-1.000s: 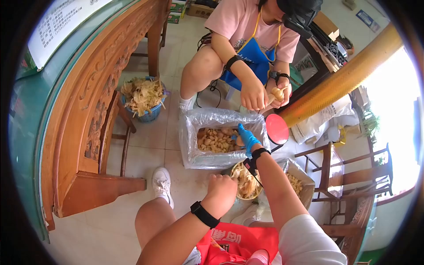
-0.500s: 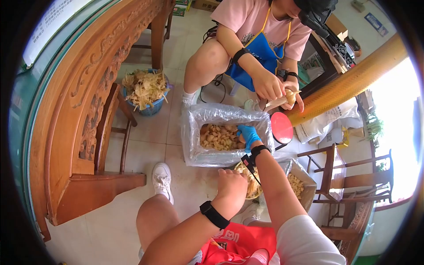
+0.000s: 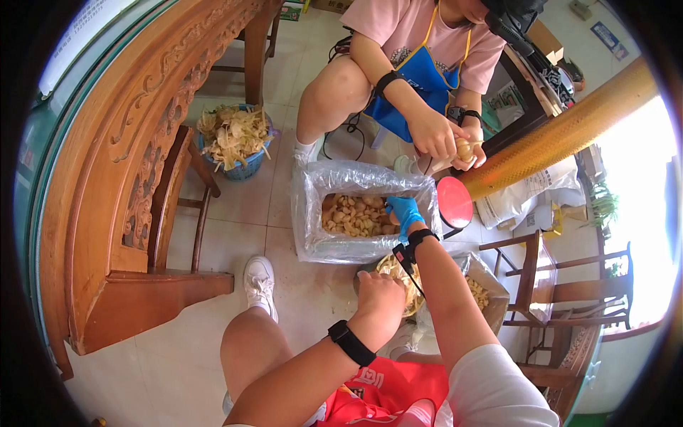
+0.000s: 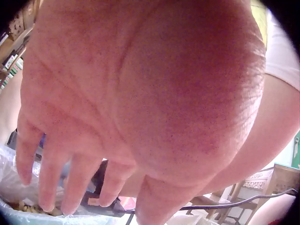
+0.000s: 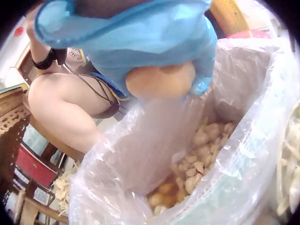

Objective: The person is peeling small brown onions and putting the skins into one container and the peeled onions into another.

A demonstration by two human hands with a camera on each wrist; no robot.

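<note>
My right hand (image 3: pixel 405 213), in a blue glove, is over the right end of a plastic-lined box (image 3: pixel 307 238). Its fingers curl around a round, tan garlic bulb (image 5: pixel 161 83), partly hidden by the glove. Loose garlic cloves and bulbs (image 3: pixel 356 219) lie in the box below. My bare left hand (image 3: pixel 380 302) hangs in the air between my body and the box, close to a yellow-rimmed basket of peels (image 3: pixel 391 267). Palm and spread, loose fingers show in the left wrist view, with nothing held.
Opposite me a seated person handles a garlic bulb (image 3: pixel 465 149). A second lined box with cloves (image 3: pixel 478 292) is right of my right forearm. A red stool (image 3: pixel 454 201) stands beside the large box. A blue basket (image 3: pixel 245 169) heaped with peels sits left, near a carved wooden table (image 3: pixel 135 164).
My left hand has shifted right toward the peel basket, its fingers looser than before. The gloved right hand stays over the box, still holding the bulb. The other person keeps handling their bulb.
</note>
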